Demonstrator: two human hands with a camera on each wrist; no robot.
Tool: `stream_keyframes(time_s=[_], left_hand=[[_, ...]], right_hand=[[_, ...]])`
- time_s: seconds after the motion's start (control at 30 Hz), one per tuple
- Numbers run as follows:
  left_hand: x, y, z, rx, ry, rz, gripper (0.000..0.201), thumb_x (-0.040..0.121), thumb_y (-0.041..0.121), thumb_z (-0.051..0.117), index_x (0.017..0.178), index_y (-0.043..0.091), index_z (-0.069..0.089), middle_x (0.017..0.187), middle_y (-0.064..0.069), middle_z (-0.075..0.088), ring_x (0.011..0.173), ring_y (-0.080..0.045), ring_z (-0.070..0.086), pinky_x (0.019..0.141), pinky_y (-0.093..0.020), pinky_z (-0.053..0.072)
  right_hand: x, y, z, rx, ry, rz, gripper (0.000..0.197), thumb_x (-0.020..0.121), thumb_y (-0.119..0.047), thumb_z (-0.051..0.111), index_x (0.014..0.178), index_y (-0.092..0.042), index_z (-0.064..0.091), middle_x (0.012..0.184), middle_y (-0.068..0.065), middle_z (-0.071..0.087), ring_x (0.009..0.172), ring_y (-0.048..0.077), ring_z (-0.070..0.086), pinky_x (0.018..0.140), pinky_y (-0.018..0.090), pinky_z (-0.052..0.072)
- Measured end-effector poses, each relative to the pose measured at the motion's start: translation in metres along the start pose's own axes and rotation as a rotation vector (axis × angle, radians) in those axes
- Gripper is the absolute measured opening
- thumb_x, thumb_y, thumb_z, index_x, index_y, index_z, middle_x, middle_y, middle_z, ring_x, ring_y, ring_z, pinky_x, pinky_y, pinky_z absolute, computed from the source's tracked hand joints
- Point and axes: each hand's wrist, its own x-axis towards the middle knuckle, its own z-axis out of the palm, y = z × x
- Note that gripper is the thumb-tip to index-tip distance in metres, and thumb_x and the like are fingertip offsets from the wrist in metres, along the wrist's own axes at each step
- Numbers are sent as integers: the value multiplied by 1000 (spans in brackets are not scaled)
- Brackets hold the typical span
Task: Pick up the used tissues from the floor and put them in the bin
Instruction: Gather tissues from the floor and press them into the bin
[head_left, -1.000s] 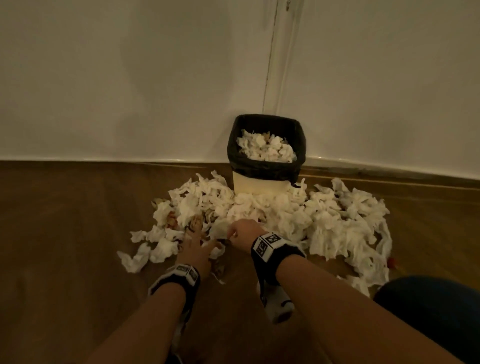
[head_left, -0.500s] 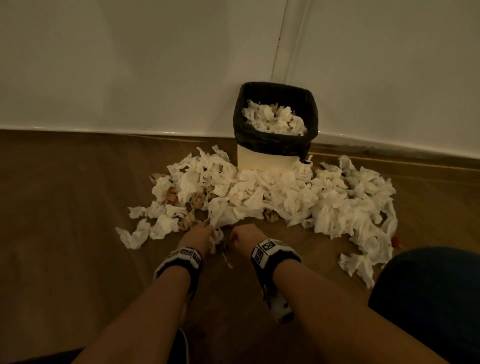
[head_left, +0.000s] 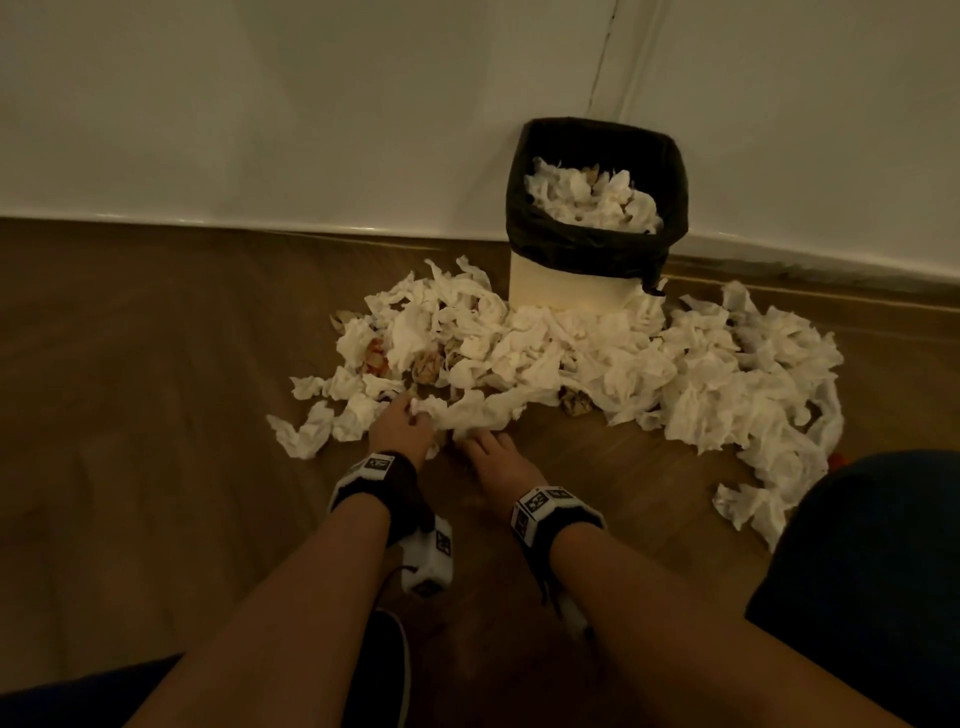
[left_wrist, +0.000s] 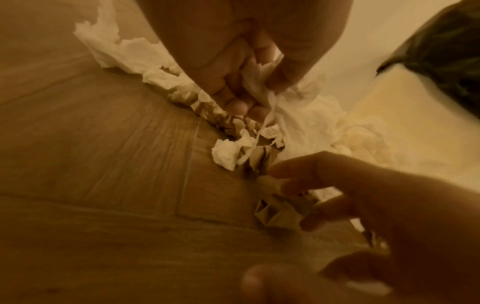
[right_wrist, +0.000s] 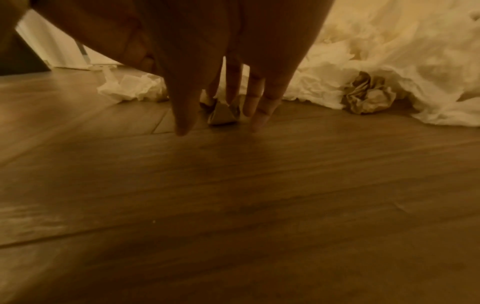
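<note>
The bin (head_left: 566, 291) stands in the corner against the wall, with a black bag (head_left: 597, 244) folded over its rim, and it already holds a heap of white tissues (head_left: 592, 200) that reaches near the top. So a part of the work is done, I think less than half, because the big pile of used tissues (head_left: 649, 364) is spread on the wooden floor (head_left: 156, 415) in front of the bin and to my right side. Some lie apart from the pile, like the loose tissue (head_left: 301, 434) at the left edge and another one (head_left: 748, 512) near my knee.

My left hand (head_left: 402, 423) has its fingers curled, and they pinch a thin white tissue (left_wrist: 255, 82) that hangs down in a twisted strip. My right hand (head_left: 493, 460) is low over the floor with straight, slightly spread fingers (right_wrist: 259, 98), and it holds nothing; just behind the fingertips lies a small crumpled brown piece (right_wrist: 222, 114).

The white tissues are soft, thin and wrinkled, with torn edges, and they catch on each other in one mass. Among them are tighter brownish balls (right_wrist: 369, 95) with sharp folds; they look stiffer, more like paper. One tissue has a red stain (head_left: 375, 358). The floor is smooth planks with visible joints.
</note>
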Motion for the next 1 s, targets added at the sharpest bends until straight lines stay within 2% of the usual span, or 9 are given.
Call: stream_keyframes(time_s=[0.13, 0.27, 0.33, 0.5, 0.6, 0.7, 0.77, 0.87, 1.0], left_hand=[[6, -2, -1, -114, 2, -64, 45, 100, 16, 34, 144, 7, 29, 149, -14, 33, 135, -31, 33, 106, -35, 30], [20, -8, -3, -99, -38, -83, 40, 98, 9, 32, 137, 3, 40, 140, -18, 43, 124, -34, 43, 95, -32, 37], [21, -10, -5, -170, -47, -107, 41, 93, 5, 41, 135, 3, 43, 136, -21, 47, 121, -36, 48, 99, -36, 41], [17, -6, -4, -179, -87, -166, 79, 81, 45, 66, 142, 5, 33, 145, -15, 38, 130, -34, 40, 106, -43, 37], [15, -4, -6, 34, -54, -68, 56, 89, 41, 57, 130, 2, 48, 136, -17, 48, 125, -32, 45, 100, -36, 36], [13, -2, -8, -36, -41, -76, 35, 95, 22, 52, 121, -1, 52, 129, -18, 53, 121, -33, 48, 97, -37, 38], [9, 2, -8, -290, -50, -97, 12, 98, 9, 41, 105, 3, 49, 111, -17, 59, 109, -33, 57, 88, -38, 46], [0, 13, -9, -586, -24, -127, 22, 100, 9, 29, 100, 13, 51, 88, -10, 57, 66, -21, 63, 56, -29, 50], [-6, 37, -16, -435, 46, -83, 42, 101, 38, 27, 124, 14, 54, 119, -18, 56, 86, -30, 57, 63, -31, 47]], right_hand=[[5, -3, 4, -40, -22, -32, 65, 85, -19, 66, 142, -20, 35, 148, 3, 21, 132, 29, 23, 106, 41, 37], [12, -7, 4, -66, -20, -46, 37, 94, -12, 51, 131, -10, 51, 151, 8, 23, 138, 34, 18, 113, 41, 28], [16, -8, 2, -37, -39, -4, 34, 94, -10, 48, 127, -6, 52, 149, 11, 27, 137, 33, 20, 112, 40, 27], [18, -6, -3, 168, 51, 136, 38, 94, -11, 47, 131, -7, 46, 137, 16, 42, 126, 31, 37, 104, 36, 33], [16, 0, -6, 206, 85, 190, 36, 96, -11, 44, 131, -8, 49, 135, 18, 44, 123, 33, 41, 102, 35, 34], [12, 4, -12, 287, 109, 211, 35, 98, -13, 43, 131, -8, 51, 133, 16, 50, 122, 31, 46, 101, 33, 35], [10, 4, -19, 358, 129, 247, 33, 99, -15, 43, 129, -6, 53, 129, 16, 55, 120, 30, 50, 98, 33, 38], [5, 4, -34, 451, 201, 282, 34, 100, -20, 42, 129, -7, 51, 128, 18, 56, 118, 32, 51, 94, 32, 41], [-2, 3, -57, 596, 333, 247, 26, 95, -18, 52, 119, -8, 53, 117, 15, 61, 106, 27, 58, 77, 25, 42]])
